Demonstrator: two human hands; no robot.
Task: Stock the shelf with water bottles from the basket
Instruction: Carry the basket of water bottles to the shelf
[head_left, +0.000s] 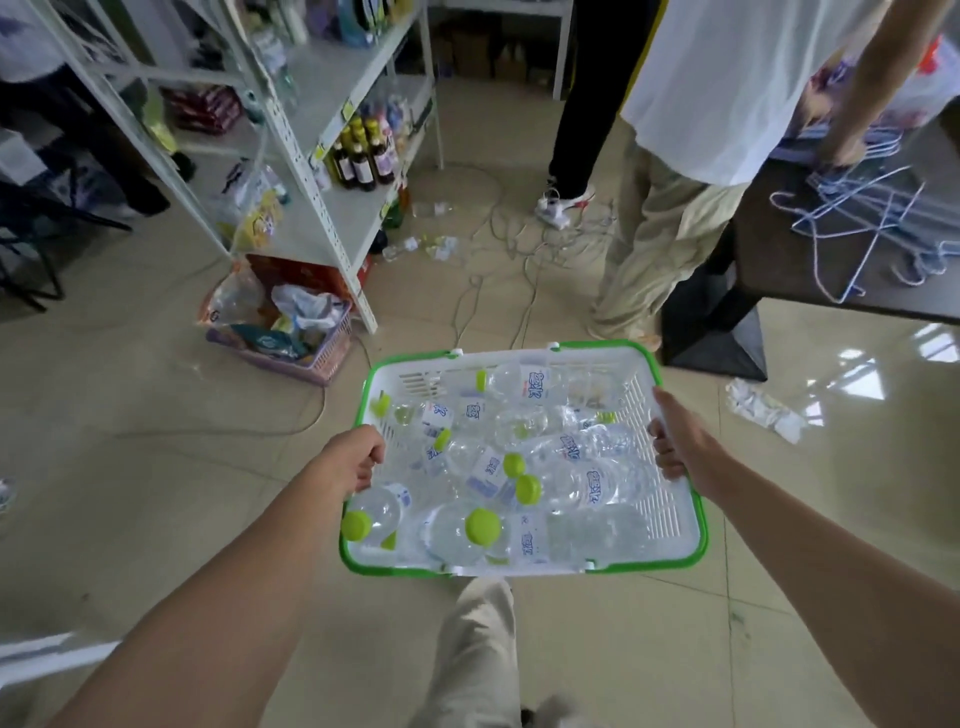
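In the middle of the room, near the shelf (324, 78), the person holds up the green-rimmed basket (587, 356) full of water bottles (587, 486). The left hand (358, 457) grips one side and the right hand (675, 441) grips the other. I think the next move is to step closer and put it down.

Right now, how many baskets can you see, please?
2. The green-rimmed basket of water bottles is held at its sides by the left hand and right hand; the purple basket sits on the floor beside the shelf. Others may be hidden.
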